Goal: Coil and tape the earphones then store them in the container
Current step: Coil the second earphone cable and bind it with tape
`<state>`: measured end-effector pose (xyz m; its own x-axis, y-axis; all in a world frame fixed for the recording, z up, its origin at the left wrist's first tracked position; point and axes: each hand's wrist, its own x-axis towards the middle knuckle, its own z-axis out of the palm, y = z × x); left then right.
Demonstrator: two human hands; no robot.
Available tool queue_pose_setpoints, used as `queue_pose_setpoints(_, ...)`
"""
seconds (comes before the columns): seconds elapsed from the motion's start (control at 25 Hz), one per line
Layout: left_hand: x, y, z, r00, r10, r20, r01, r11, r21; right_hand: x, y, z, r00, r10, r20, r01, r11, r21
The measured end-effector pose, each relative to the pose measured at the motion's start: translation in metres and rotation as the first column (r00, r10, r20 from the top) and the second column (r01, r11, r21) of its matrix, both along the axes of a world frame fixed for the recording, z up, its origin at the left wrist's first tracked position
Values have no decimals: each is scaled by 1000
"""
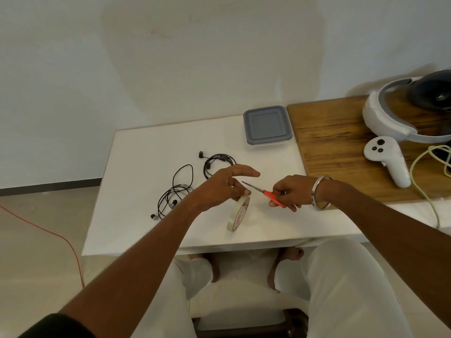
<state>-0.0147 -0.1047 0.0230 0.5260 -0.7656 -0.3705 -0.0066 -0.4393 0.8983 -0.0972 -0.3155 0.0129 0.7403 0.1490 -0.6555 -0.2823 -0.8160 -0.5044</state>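
Note:
Two black earphone sets lie on the white table (136, 167). One earphone set (217, 161) is coiled behind my left hand; the other earphone set (174, 193) lies loosely tangled to the left. My left hand (219, 189) pinches the top of a tape roll (239, 213) standing on edge, forefinger stretched out. My right hand (290, 191) grips red-handled scissors (264, 191), blades pointing left toward the tape. A grey-lidded container (267, 125) sits shut at the table's back.
A wooden board (341, 152) lies to the right, bearing a white headset (400, 111), a white controller (388, 159) and a pale cable (424, 191). A red cord (61, 237) crosses the floor at left. My knees sit below the table's front edge.

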Motion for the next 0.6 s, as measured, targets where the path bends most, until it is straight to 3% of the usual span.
queue_pose_setpoints(0.08,-1,2,-2,998,45,-52,-47,998,-45,-2,-9,-5,996,-74,50,75,997,-26)
queue_pose_setpoints(0.16,-1,4,-4,991,86,-106,-95,991,-91,-4,-20,-15,984,-94,151,125,970,-208)
queue_pose_setpoints(0.24,-4,3,-6,984,117,-137,-133,984,-118,-5,-27,-23,977,-72,202,161,869,-468)
queue_pose_setpoints(0.32,-8,1,-7,977,141,-158,-164,976,-141,-4,-28,-29,975,-113,191,205,791,-577)
queue_pose_setpoints(0.48,-13,-3,-8,973,139,-183,-173,968,-181,-2,-15,-26,959,-243,147,283,786,-549)
queue_pose_setpoints(0.56,-15,-4,-8,965,162,-208,-205,958,-203,-1,-7,-24,940,-230,252,332,791,-514)
queue_pose_setpoints(0.6,-16,-5,-8,958,184,-221,-231,950,-209,-1,-2,-24,914,-232,334,363,835,-413)
